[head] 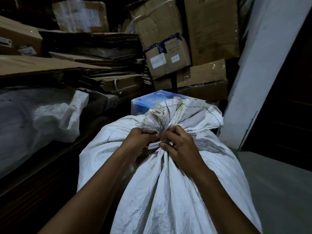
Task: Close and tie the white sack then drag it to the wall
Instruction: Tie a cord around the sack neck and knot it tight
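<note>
A full white woven sack (168, 191) stands in front of me, its mouth bunched into a gathered neck (175, 114) that fans out above my hands. My left hand (140, 141) grips the left side of the neck with curled fingers. My right hand (180, 144) grips the right side, fingers curled into the folds. Between the two hands a short white strip (156, 144) lies across the neck, pinched at both ends. How the strip runs around the back of the neck is hidden.
A white wall (263, 73) rises on the right beside a dark door (287, 107). Stacked cardboard boxes (168, 48) and flattened cardboard (92, 53) fill the back. Another white sack (38, 115) lies at left, and a blue box (152, 100) sits behind my sack.
</note>
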Demonstrator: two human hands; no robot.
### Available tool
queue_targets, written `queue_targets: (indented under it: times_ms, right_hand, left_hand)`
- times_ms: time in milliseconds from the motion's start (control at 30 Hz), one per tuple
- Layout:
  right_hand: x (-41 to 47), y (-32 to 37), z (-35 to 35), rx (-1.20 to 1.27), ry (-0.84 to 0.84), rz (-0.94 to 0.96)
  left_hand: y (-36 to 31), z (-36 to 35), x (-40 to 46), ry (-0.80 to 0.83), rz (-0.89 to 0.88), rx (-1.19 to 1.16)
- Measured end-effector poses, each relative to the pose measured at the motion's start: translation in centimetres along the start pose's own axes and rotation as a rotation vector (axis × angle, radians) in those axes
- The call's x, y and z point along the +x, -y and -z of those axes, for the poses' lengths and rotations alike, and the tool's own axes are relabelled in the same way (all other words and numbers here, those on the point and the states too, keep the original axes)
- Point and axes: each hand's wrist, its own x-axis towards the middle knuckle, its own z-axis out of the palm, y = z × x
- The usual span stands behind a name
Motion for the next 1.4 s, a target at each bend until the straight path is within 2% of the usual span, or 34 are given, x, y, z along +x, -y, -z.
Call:
queue_targets:
  times_ms: [300, 500, 600, 667, 767, 833, 967, 1133, 1267, 1333, 1400]
  right_hand:
    - [-0.2, 0.1, 0.1, 0.004, 0.010, 0.034]
    - [-0.3, 0.7, 0.3, 0.017, 0.045, 0.027]
    - [-0.5, 1.2, 0.5, -0.014, 0.067, -0.023]
    - [-0.6, 2.3, 0.8, -0.176, 0.067, -0.090]
    - [0.5, 5.2, 0.8, -0.534, 0.051, -0.077]
    - [1.9, 6.8, 0.4, -0.528, 0.109, -0.067]
    - [5.4, 8.3, -0.1, -0.244, 0.264, -0.149]
    - [9.7, 7.2, -0.4, -0.329, 0.531, -0.177]
    - [9.9, 6.5, -0.7, -0.407, 0.780, -0.244]
    - [9.1, 5.8, -0.9, -0.439, 0.794, -0.242]
    - [7.9, 5.0, -0.8, -0.464, 0.716, -0.209]
  left_hand:
    - [-0.4, -0.8, 0.4, -0.046, 0.141, -0.067]
    - [0.2, -0.5, 0.9, -0.163, 0.079, -0.189]
    - [0.8, -1.2, 0.7, -0.170, 0.015, -0.156]
    - [1.2, -1.3, 0.7, -0.159, 0.004, -0.123]
    - [1.6, -1.1, 0.8, -0.157, -0.022, -0.088]
    - [2.0, -0.9, 0.7, -0.172, -0.065, -0.069]
    - [2.3, -0.7, 0.7, -0.193, -0.115, -0.095]
    - [2.7, -0.5, 1.2, -0.232, -0.106, -0.080]
    - [2.9, -0.6, 0.8, -0.242, -0.113, -0.104]
    - [3.0, -0.6, 0.6, -0.237, -0.122, -0.108]
    - [3.2, -0.6, 0.8, -0.232, -0.153, -0.114]
